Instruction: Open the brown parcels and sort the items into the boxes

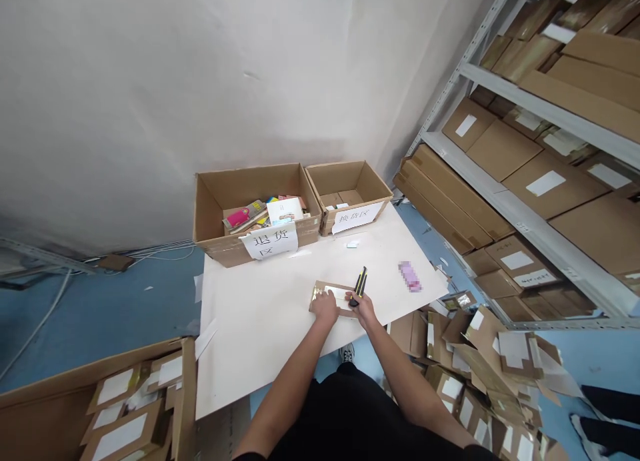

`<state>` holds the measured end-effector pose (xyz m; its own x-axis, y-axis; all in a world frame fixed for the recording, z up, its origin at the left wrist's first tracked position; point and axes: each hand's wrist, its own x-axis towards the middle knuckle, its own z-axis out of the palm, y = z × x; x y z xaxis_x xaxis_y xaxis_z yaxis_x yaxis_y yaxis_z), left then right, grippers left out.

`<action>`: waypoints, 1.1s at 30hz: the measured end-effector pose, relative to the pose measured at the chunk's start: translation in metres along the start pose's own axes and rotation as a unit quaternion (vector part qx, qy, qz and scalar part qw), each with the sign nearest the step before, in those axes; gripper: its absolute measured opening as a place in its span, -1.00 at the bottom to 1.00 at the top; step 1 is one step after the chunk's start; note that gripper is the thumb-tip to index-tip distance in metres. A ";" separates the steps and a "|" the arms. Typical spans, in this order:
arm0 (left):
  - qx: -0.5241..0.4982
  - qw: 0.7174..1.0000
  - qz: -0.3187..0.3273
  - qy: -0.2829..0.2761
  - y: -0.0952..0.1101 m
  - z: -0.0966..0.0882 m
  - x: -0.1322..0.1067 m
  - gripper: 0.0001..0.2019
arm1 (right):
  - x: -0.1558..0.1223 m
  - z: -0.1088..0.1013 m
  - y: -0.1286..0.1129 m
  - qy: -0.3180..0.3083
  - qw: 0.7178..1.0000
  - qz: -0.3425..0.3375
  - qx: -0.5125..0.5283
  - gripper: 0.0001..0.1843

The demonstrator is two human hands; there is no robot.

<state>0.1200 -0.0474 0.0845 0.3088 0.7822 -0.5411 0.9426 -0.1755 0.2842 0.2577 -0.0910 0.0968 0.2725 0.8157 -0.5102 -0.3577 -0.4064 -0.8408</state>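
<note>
A small flat cardboard parcel (336, 292) with a white label and shiny tape lies on the white table (260, 314). My left hand (325, 308) rests on its near left corner with the fingers curled down on it. My right hand (365, 308) is closed round a black and yellow utility knife (359, 285), whose tip points away from me over the right end of the parcel.
Two open cartons stand at the table's far edge: a large one (250, 211) with mixed items and a paper sign, a smaller one (349, 194) beside it. A pink blurred item (410, 276) lies right. Shelving with cartons (540, 168) fills the right; opened boxes (480, 374) litter the floor.
</note>
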 end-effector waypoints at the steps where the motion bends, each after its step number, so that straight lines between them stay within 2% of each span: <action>1: 0.012 0.999 0.030 -0.001 -0.004 -0.006 0.004 -0.14 | 0.001 -0.003 -0.004 -0.028 1.000 0.004 0.012 -0.47; 3: 0.030 0.996 0.088 -0.008 -0.012 -0.014 0.011 -0.18 | 0.002 -0.012 -0.013 -0.090 0.996 0.018 0.015 -0.46; 5: 0.034 0.992 0.120 -0.026 -0.017 -0.015 0.015 -0.16 | 0.003 -0.025 -0.020 -0.115 0.993 0.032 0.002 -0.46; 7: 0.037 0.994 0.104 -0.023 -0.016 -0.013 0.018 -0.15 | 0.007 -0.040 -0.024 -0.092 0.995 0.041 -0.012 -0.50; 10: 0.036 0.999 0.038 0.011 -0.010 -0.008 0.021 -0.17 | 0.018 -0.062 -0.027 -0.011 0.997 0.056 -0.043 -0.58; 12: 0.033 0.999 0.020 0.017 -0.006 -0.006 0.023 -0.18 | 0.026 -0.075 -0.027 0.031 0.994 0.063 -0.082 -0.59; 15: 0.039 0.999 0.014 0.011 -0.004 -0.006 0.025 -0.19 | 0.037 -0.088 -0.026 0.034 0.984 0.048 -0.167 -0.56; 18: 0.046 0.999 0.008 0.009 -0.004 -0.008 0.024 -0.19 | 0.045 -0.093 -0.025 -0.005 0.961 0.055 -0.271 -0.50; 21: 0.047 0.999 0.001 0.008 -0.002 -0.011 0.023 -0.19 | 0.050 -0.093 -0.027 -0.028 0.944 0.067 -0.321 -0.48; 23: 0.045 0.999 0.001 0.006 -0.001 -0.013 0.023 -0.20 | 0.052 -0.093 -0.029 -0.034 0.937 0.055 -0.344 -0.49; 27: 0.046 0.999 0.000 0.003 -0.001 -0.013 0.022 -0.21 | 0.053 -0.097 -0.034 -0.040 0.904 0.035 -0.423 -0.52; 33: 0.052 0.999 -0.009 -0.002 0.000 -0.012 0.023 -0.21 | 0.041 -0.107 -0.035 -0.044 0.864 0.025 -0.502 -0.48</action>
<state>0.1258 -0.0218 0.0817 0.2919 0.7835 -0.5486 0.9561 -0.2232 0.1900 0.3770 -0.0875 0.0859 0.1949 0.7970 -0.5717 0.5989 -0.5583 -0.5741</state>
